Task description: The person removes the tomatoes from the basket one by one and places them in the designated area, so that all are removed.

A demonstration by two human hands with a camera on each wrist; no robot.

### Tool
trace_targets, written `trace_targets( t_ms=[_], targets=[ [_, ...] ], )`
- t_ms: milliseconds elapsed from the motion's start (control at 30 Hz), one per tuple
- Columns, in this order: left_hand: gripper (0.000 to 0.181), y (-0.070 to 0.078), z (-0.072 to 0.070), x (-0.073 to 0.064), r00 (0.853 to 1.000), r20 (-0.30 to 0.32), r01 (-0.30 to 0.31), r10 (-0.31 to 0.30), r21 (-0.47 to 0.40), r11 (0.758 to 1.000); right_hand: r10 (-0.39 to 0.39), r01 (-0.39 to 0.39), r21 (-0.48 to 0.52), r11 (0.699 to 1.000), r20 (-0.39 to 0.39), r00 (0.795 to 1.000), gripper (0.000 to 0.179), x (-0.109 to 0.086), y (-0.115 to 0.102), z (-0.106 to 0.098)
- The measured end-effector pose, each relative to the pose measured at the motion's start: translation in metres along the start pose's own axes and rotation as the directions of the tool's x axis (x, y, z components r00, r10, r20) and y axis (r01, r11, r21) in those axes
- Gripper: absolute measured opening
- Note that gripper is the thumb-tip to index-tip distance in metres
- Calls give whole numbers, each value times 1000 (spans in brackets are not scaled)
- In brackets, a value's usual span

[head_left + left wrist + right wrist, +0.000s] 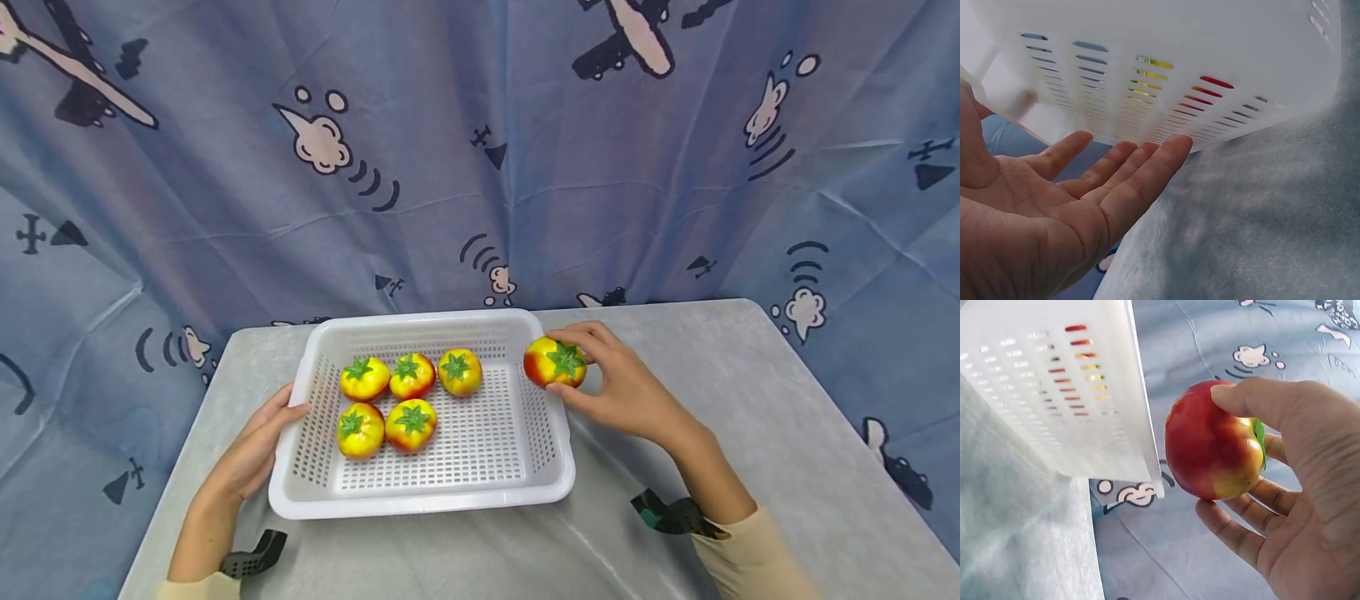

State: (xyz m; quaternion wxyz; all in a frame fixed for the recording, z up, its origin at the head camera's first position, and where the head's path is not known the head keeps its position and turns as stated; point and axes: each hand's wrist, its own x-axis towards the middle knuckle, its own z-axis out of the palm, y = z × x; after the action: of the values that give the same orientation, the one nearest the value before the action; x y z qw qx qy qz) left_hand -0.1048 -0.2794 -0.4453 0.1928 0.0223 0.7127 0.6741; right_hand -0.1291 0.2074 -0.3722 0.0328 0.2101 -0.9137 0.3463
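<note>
My right hand pinches a red-and-yellow tomato with a green star-shaped calyx. It is held beside and over the right rim of a white perforated plastic basket. In the right wrist view, the thumb presses one side of the tomato and the fingertips support the other. At the basket's left side, my left hand holds the rim, thumb over the edge. The left wrist view has its fingers extended along the outer wall. Several similar tomatoes lie in two rows in the basket's left and middle part.
A grey-covered table lies under the basket, its far edge just behind it. Beyond hangs a blue curtain printed with airplanes and clouds. Dark bands sit on both wrists.
</note>
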Motion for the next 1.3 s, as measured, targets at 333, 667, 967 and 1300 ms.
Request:
trace_targets(
  t_ms=[333,667,967,1300],
  targets=[
    [68,0,-1,0,1000,11,-4,5,-15,1000,28,-29,-13,999,-75,997,63,-9,17,-3],
    [68,-1,-1,2,1000,12,-4,5,-6,1000,43,-49,-44,998,-131,990,63,-19,34,1],
    [69,0,-1,3,1000,19,-13,14,-21,1000,63,-69,-39,997,-140,988,64,-23,52,12],
    [68,-3,-3,2,1000,19,-1,2,-27,1000,104,-111,-53,992,-109,989,64,-23,71,25]
  ],
)
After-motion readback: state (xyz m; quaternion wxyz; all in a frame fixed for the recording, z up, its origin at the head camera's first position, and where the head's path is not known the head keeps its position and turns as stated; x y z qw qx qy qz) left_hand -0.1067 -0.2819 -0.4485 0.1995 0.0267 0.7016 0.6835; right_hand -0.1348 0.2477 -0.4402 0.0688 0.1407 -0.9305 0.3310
